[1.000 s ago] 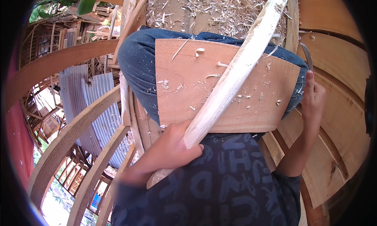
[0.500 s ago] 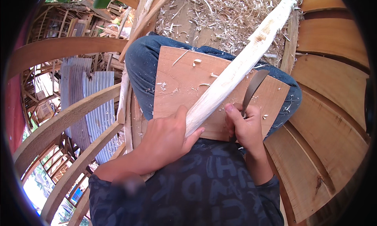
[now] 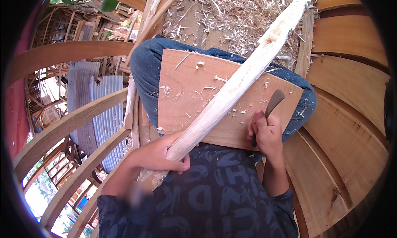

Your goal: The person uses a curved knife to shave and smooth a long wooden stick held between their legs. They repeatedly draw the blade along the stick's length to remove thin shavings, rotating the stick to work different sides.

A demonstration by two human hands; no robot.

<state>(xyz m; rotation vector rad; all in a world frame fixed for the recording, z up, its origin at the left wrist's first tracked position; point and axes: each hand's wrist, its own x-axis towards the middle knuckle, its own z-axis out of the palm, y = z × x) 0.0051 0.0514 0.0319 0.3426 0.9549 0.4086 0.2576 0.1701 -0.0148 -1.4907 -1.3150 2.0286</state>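
Note:
A long, pale, peeled wooden pole runs slantwise from my lap up to the far right. My left hand is wrapped round it near its lower end, which rests against my shirt. Closed in my right hand is a knife with a dark, slightly curved blade pointing up and away. The knife stands to the right of the pole, apart from it. Below both lies a flat wooden board across my thighs, strewn with a few curled shavings. My fist hides part of the knife.
Wood shavings cover the planks beyond my knees. Curved planking rises close on my right. Bent wooden ribs stand on my left, with corrugated metal sheets and stacked timber beyond them.
My left hand has slid down toward the pole's lower end. My right hand has moved slightly right with the knife, whose blade has dropped lower and farther from the pole.

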